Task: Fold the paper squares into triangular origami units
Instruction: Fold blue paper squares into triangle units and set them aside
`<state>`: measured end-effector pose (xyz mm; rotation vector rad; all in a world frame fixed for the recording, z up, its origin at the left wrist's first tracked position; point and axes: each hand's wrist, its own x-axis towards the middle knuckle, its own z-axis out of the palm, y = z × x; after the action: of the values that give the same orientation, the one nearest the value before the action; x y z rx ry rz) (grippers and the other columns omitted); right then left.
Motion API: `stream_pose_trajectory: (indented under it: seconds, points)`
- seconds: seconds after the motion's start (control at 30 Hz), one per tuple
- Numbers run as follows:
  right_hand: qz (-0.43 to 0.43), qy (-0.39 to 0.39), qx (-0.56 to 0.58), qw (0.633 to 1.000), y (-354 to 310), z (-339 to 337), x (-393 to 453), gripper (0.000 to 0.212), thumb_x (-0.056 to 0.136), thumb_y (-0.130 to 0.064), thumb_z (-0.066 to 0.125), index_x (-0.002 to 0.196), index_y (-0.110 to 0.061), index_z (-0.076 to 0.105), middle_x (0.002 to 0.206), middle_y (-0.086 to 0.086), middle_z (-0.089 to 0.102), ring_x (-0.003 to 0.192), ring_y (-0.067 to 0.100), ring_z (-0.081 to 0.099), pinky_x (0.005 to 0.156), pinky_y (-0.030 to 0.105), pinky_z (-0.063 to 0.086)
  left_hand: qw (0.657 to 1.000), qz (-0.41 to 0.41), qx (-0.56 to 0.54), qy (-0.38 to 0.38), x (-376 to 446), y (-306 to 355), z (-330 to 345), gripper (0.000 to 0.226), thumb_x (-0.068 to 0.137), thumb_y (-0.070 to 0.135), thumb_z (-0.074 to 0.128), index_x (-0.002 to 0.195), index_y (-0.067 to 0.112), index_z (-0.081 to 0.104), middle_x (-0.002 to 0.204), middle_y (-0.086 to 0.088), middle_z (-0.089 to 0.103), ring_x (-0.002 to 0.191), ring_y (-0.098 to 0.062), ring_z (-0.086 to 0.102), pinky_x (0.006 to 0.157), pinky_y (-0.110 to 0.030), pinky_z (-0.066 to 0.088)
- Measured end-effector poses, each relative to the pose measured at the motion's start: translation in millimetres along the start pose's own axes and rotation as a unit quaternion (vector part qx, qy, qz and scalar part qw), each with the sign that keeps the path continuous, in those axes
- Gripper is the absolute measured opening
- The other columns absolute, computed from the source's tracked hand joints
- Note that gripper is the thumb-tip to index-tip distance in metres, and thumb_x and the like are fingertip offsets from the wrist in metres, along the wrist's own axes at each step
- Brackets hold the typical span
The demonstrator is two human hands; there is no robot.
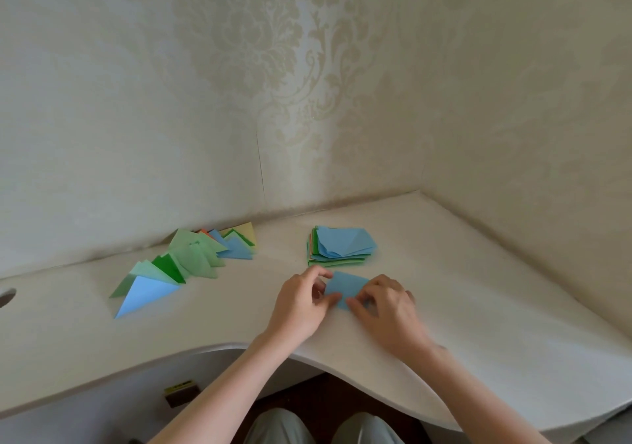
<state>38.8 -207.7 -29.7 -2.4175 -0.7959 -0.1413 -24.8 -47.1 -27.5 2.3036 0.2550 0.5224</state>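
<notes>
— Both hands on the small blue paper sheet [347, 286], flat on the pale curved-edge desk [478, 289] just in front of the stack of unfolded blue and green paper squares [338, 248]. Left hand [302, 301] has fingers curled at the sheet's left edge, thumb and forefinger look to pinch it. Right hand [383, 301] is bent over the near right corner, fingertips pressing or pinching, can't tell which exactly.

— Which fold is it?

— Prob. an early one; sheet looks half-size already, but hands hide the near edge, so not sure.

— What can go wrong?

— Mainly misalignment. If one hand slides while the other creases, edges won't meet and the unit comes out skewed. Desk looks smooth, so paper may skid. Thin sheet, a hard crease in the wrong spot stays.

— Anything else nearby?

— Stack sits very close behind; a knuckle could nudge the top sheets. Pile of finished green, blue and yellow paper triangles [191, 259] is well apart to the left, no risk there.
</notes>
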Motion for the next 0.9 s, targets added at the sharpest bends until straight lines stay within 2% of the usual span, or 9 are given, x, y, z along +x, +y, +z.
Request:
stream_pose_trajectory:
  seconds: [0.17,0.3,0.4,0.53,0.6,0.67,0.77,0.83,0.9]
  points:
    - [0.028,-0.013,-0.015,0.999,-2,2,5,0.019,0.083,-0.046,0.062,0.080,-0.028,0.058,0.089,-0.010,0.049,0.090,0.015,0.053,0.080,0.031,0.038,0.999,-0.001,0.035,0.012,3,1,8,0.031,0.079,0.036,0.074,0.105,0.027,0.060,0.076,0.015,0.052,0.072,-0.005,0.048,0.066,-0.021,0.039]
    - [0.053,-0.011,0.027,0.998,-1,3,5,0.021,0.077,-0.044,0.070,0.087,-0.031,0.058,0.087,-0.013,0.050,0.085,0.007,0.048,0.080,0.029,0.037,1.000,-0.006,0.017,0.021,4,-2,8,0.030,0.078,0.027,0.075,0.103,0.025,0.060,0.081,0.008,0.052,0.069,-0.003,0.047,0.063,-0.013,0.036]
    - [0.068,-0.033,0.070,0.995,0,-1,8,0.024,0.074,-0.031,0.075,0.091,-0.029,0.059,0.089,-0.011,0.054,0.082,0.007,0.049,0.083,0.030,0.042,1.000,-0.023,0.007,0.010,5,-4,2,0.024,0.078,0.017,0.075,0.098,0.020,0.062,0.084,0.001,0.056,0.069,-0.007,0.051,0.062,-0.008,0.037]
    - [0.072,-0.060,0.139,0.986,7,-9,8,0.026,0.071,-0.013,0.077,0.086,-0.024,0.059,0.087,-0.004,0.060,0.073,0.006,0.050,0.069,0.007,0.038,1.000,-0.023,0.000,0.001,4,-3,-2,0.018,0.079,0.008,0.072,0.094,0.017,0.066,0.085,0.000,0.060,0.070,-0.003,0.054,0.065,-0.005,0.038]
    - [0.076,-0.060,0.143,0.985,8,-9,9,0.027,0.071,-0.012,0.077,0.085,-0.025,0.059,0.086,-0.005,0.059,0.073,0.006,0.051,0.066,0.006,0.037,0.999,-0.019,0.026,0.003,3,1,-2,0.019,0.082,0.005,0.067,0.096,0.018,0.066,0.088,0.003,0.059,0.072,-0.002,0.054,0.065,-0.003,0.038]
    - [0.079,-0.057,0.138,0.986,7,-7,9,0.027,0.071,-0.014,0.078,0.084,-0.027,0.058,0.086,-0.006,0.059,0.075,0.009,0.052,0.068,0.010,0.038,0.998,0.019,0.057,0.018,-1,8,2,0.023,0.084,0.000,0.060,0.099,0.016,0.066,0.094,0.006,0.056,0.079,-0.006,0.056,0.072,-0.006,0.041]
    - [0.078,-0.051,0.136,0.986,6,-7,9,0.025,0.072,-0.019,0.078,0.086,-0.026,0.059,0.087,-0.006,0.060,0.076,0.009,0.052,0.069,0.013,0.039,0.994,0.072,0.077,0.016,-12,23,13,0.024,0.087,0.005,0.057,0.108,0.012,0.063,0.108,0.001,0.056,0.101,-0.016,0.055,0.088,-0.026,0.045]
    - [0.076,-0.064,0.129,0.987,5,-10,9,0.024,0.073,-0.023,0.078,0.091,-0.023,0.062,0.086,-0.007,0.059,0.078,0.009,0.052,0.070,0.015,0.040,0.992,0.063,0.106,-0.019,-17,28,22,0.029,0.092,0.017,0.055,0.120,0.012,0.058,0.119,-0.001,0.052,0.113,-0.018,0.046,0.094,-0.023,0.038]
    - [0.074,-0.091,0.131,0.984,4,-14,11,0.021,0.076,-0.015,0.073,0.093,-0.022,0.063,0.086,-0.008,0.058,0.079,0.010,0.054,0.067,0.010,0.039,0.990,0.052,0.131,-0.025,-19,27,27,0.035,0.093,0.027,0.054,0.125,0.012,0.056,0.123,-0.002,0.049,0.116,-0.018,0.040,0.095,-0.020,0.034]
